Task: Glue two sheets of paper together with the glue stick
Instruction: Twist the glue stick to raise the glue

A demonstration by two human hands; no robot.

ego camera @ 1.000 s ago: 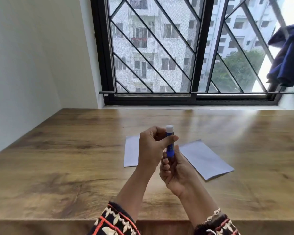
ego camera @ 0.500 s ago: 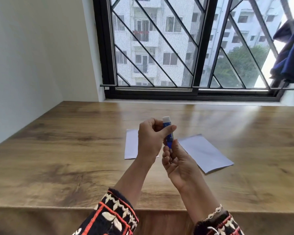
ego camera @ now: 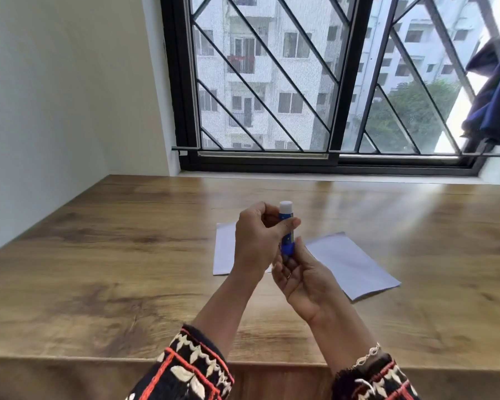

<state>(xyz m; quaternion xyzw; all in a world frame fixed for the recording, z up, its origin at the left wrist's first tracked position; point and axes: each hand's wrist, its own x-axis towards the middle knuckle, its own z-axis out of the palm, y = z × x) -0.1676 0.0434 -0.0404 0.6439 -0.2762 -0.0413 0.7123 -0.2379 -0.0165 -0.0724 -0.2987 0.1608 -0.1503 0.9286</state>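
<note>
A blue glue stick [ego camera: 287,236] with a white top stands upright above the wooden table [ego camera: 113,269], held by both hands. My left hand [ego camera: 260,241] wraps its upper part, thumb across the barrel. My right hand [ego camera: 303,278] grips its base from below. Two white paper sheets lie flat on the table behind my hands: the left sheet [ego camera: 224,249] is partly hidden by my left hand, and the right sheet [ego camera: 352,264] lies angled to the right.
A white wall [ego camera: 55,111] borders the table's left side. A barred black-framed window [ego camera: 315,96] runs along the far edge. Blue cloth [ego camera: 494,93] hangs at the upper right. The table's near edge [ego camera: 70,360] is close to my body.
Both hands stay on the glue stick at almost the same spot. The view has tilted slightly, so hands and sheets sit a little higher in frame than a second ago.
</note>
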